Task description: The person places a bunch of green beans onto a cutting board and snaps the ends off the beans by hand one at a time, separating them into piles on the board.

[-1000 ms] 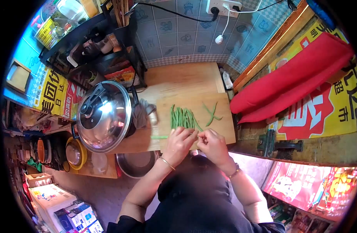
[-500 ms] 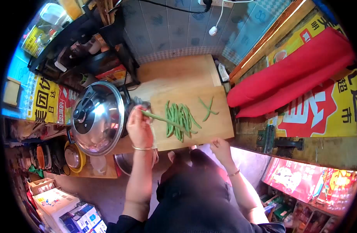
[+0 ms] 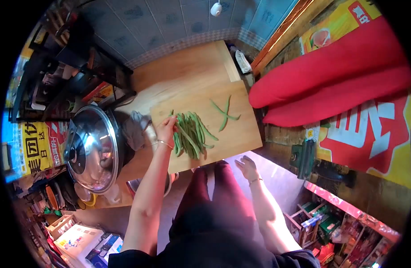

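Note:
Several green beans (image 3: 197, 129) lie side by side in a loose pile on the wooden cutting board (image 3: 241, 134). At the pile's left edge, my left hand (image 3: 166, 129) is closed on the end of one green bean (image 3: 187, 139), which slants across the others. Farther right on the board, a few separate beans (image 3: 225, 114) cross each other. My right hand (image 3: 247, 168) is just off the board's front edge, above the floor, with its fingers apart and nothing visible in them.
Left of the board stands a large pot with a shiny lid (image 3: 96, 149). A grey cloth (image 3: 136, 129) lies between them. To the right, red fabric (image 3: 330, 80) hangs over a yellow printed sheet. A black rack (image 3: 111, 76) stands at the back left.
My left hand has lowered the bean from beside the pot onto the pile. My right hand has drawn back from the board's edge and its fingers have spread. The view has shifted.

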The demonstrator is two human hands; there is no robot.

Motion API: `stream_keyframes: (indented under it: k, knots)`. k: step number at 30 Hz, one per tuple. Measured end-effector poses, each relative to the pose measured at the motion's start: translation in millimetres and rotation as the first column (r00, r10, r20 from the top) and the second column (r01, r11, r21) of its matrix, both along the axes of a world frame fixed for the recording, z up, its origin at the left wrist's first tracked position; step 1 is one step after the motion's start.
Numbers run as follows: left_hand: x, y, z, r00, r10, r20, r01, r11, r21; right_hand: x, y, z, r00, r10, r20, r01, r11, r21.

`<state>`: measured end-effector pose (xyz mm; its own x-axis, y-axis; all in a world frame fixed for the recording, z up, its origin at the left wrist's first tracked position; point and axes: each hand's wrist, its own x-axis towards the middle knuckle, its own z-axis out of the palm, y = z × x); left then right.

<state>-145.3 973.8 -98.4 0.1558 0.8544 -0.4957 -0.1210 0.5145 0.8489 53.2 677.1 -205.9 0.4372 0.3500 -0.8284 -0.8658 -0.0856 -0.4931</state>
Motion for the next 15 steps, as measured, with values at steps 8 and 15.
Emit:
stream_keyframes:
  k: [8, 15]
  knots:
    - [33.4, 12.0, -36.6, 0.908, -0.129, -0.4, 0.201, 0.969, 0.141, 17.8, 15.3, 35.8, 0.843, 0.38, 0.381, -0.214, 0.886, -0.411]
    - [40.5, -3.6, -26.8, 0.633, -0.019, -0.774, 0.522, 0.748, 0.409, 36.7, 134.2, 68.5, 0.018, 0.565, 0.825, -0.281, 0.794, -0.538]
